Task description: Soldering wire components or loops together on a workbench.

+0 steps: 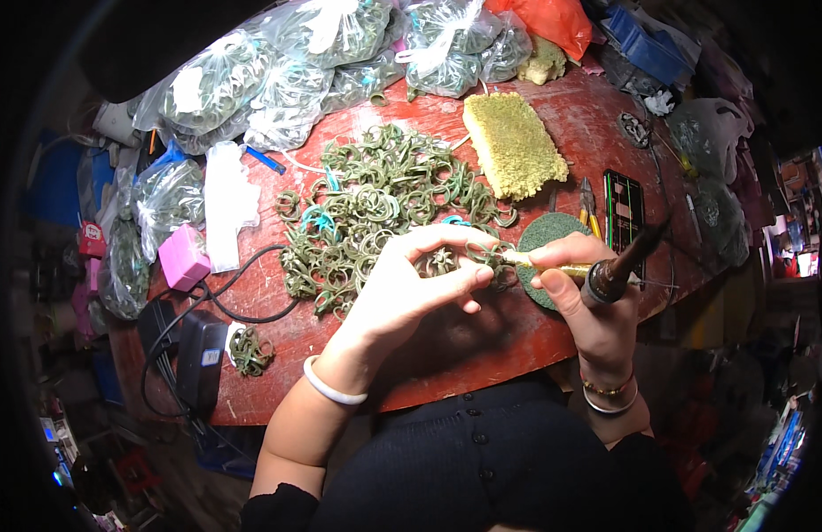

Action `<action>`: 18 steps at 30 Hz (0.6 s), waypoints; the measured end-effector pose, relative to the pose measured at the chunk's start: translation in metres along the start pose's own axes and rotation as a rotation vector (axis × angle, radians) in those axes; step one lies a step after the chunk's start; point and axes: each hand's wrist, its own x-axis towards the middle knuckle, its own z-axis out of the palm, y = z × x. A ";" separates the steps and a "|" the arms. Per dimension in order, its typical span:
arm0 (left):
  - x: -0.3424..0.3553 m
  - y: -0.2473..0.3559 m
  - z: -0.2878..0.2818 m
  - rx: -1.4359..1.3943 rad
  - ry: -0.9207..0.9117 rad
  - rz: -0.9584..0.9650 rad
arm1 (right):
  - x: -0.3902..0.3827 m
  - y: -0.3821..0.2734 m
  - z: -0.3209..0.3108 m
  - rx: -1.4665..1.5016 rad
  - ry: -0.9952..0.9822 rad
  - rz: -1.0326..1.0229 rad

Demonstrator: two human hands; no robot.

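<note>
My left hand (411,275) is raised over the table's near part, its thumb and fingers pinching a small green ring (498,252). My right hand (584,297) grips a pen-like tool (572,269) with a brass-coloured shaft and a thick dark brown rear end. The tool's tip meets the ring between the two hands; the exact contact is too small to make out. Behind my left hand spreads a heap of green rings (384,208), with a few teal ones among them. Partly under my right hand lies a round green pad (544,232).
A yellow sponge-like block (513,146) lies behind the heap. Pliers (590,208) and a phone (622,208) are at the right. Plastic bags of rings (291,89) line the far edge. At the left are a pink block (184,257), a black box (201,355) and cables.
</note>
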 end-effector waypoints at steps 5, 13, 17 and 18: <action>0.003 -0.009 -0.003 -0.036 -0.006 0.039 | -0.007 0.005 0.011 0.071 0.098 0.030; 0.002 -0.004 0.000 0.007 0.028 0.014 | -0.007 -0.009 0.003 0.027 0.193 0.128; 0.003 -0.006 0.000 0.023 0.004 0.033 | -0.004 -0.006 0.005 0.075 0.157 0.105; 0.003 -0.007 0.000 0.024 0.004 0.038 | -0.004 -0.006 0.006 0.078 0.135 0.090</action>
